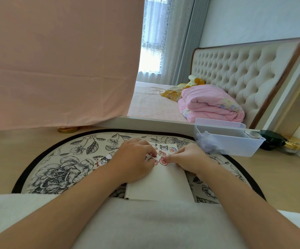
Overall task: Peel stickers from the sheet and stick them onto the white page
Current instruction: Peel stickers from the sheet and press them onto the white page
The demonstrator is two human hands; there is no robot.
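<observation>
On the floral mat (56, 169), a cartoon sticker scrap (101, 161) peeks out left of the left hand (133, 162). Its fingers curl down onto the white page (161, 180); gripping or just pressing, can't tell. Cartoon faces and pink bears crowd the page's far end. The right hand (188, 159) fingers pinch the edge of a pink bear sticker (162, 161).

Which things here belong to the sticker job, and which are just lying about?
In the job: left hand, right hand, white page, stickers, sticker sheet.
Lying about: plastic bin, gold lid, dark jar, folded quilt, plush toy.
</observation>
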